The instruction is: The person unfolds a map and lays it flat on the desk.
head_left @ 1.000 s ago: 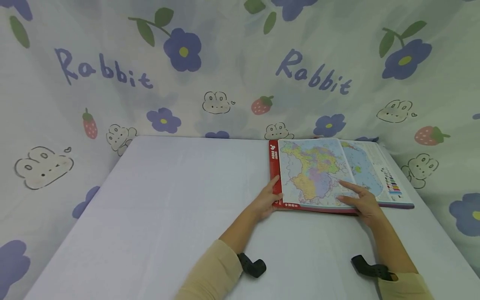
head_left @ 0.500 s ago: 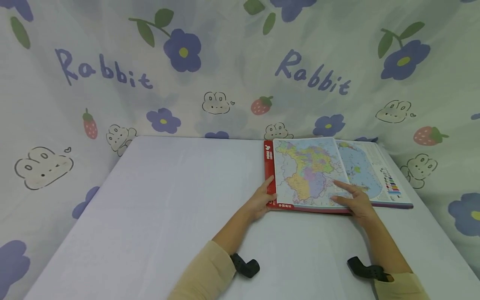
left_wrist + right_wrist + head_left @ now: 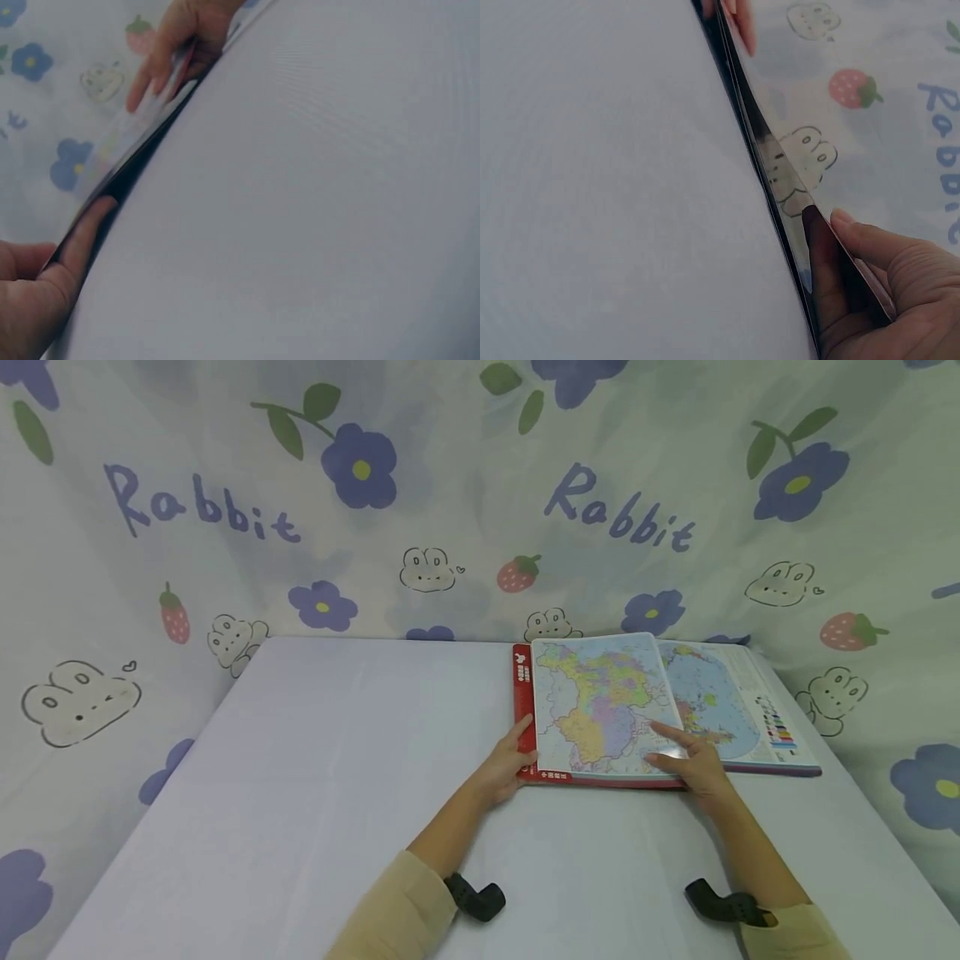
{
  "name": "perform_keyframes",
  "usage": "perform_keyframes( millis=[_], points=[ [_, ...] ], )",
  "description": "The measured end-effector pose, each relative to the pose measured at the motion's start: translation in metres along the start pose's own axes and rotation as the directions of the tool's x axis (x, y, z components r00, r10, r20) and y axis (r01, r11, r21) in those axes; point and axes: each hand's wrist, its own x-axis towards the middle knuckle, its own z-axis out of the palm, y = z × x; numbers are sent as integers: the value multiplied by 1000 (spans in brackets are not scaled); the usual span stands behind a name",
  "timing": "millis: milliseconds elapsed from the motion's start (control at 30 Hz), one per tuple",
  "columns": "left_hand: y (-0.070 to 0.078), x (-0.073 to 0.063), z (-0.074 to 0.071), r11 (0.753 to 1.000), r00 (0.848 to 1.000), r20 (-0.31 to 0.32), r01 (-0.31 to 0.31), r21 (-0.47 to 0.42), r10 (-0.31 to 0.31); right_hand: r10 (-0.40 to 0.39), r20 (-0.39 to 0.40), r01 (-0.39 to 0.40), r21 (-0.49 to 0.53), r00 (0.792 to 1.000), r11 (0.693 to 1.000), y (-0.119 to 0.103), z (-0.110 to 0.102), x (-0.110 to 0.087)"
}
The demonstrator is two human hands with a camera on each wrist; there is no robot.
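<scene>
At the lower left edge of the red-bordered map (image 3: pixel 596 710), your left hand (image 3: pixel 499 771) grips it; near its lower right corner, your right hand (image 3: pixel 696 767) pinches it. It overlaps the blue map (image 3: pixel 738 703).

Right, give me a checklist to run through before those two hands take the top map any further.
1. Left hand holding the top map by its red side: ok.
2. Right hand holding its near edge: ok, fingers show above and beneath.
3. Top map clear of the other map: not ok, its right side overlaps it.
4. Other map resting on the table: ok, it lies toward the right end.
5. Nothing else caught up with the top map: cannot tell, layered edges show beneath it.
6. Far edge free of the curtain: cannot tell, the two meet in the head view.
</scene>
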Motion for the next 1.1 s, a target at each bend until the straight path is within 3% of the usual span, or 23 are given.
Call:
perform_keyframes(
  millis=[167,467,700,1100],
  points=[
    [2,-4,-6,1000,1000,-11,5,13,-5,-20,3,20,-18,1000,1000,2,6,0],
    [4,-10,-15,1000,1000,8,-7,14,7,44,-31,-45,-39,999,998,-1,19,-1],
    [5,-16,-28,999,1000,-2,-13,37,13,-32,32,32,8,999,999,-2,29,-2],
    [9,-22,-38,996,1000,6,-16,89,15,-57,11,57,1,998,998,2,40,3]
  ],
)
